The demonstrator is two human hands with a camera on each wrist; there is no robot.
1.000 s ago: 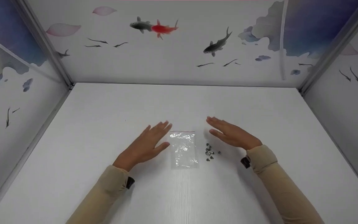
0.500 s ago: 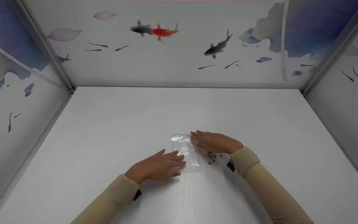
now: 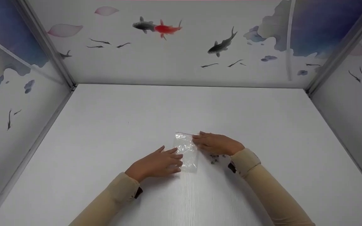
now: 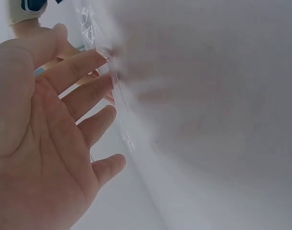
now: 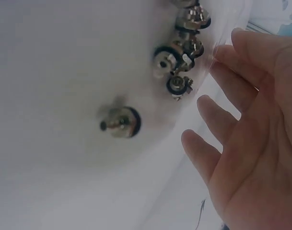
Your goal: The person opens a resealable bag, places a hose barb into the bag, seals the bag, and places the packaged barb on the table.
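Observation:
A clear zip bag [image 3: 187, 153] lies flat in mid-table in the head view, its seal edge at the far side, slightly turned. My left hand [image 3: 157, 162] has spread, fairly straight fingers resting on the bag's left side. In the left wrist view, those fingertips touch the crinkled plastic [image 4: 88, 28]. My right hand [image 3: 217, 142] lays its extended fingers on the bag's upper right corner. Just below that hand are several small metal fittings [image 3: 214, 159], partly hidden by it. In the right wrist view, one fitting [image 5: 122, 122] with a dark ring lies apart from the cluster.
The white table [image 3: 105, 110] is bounded by printed panels, the back one [image 3: 181, 66] showing painted fish. Grey metal posts [image 3: 53, 59] stand at the corners. A dark wrist device [image 3: 232, 167] sits under the right cuff.
Both hands have come inward and down onto the bag from either side. The bag has since turned slightly, its lower end shifting left. The fittings appear unmoved.

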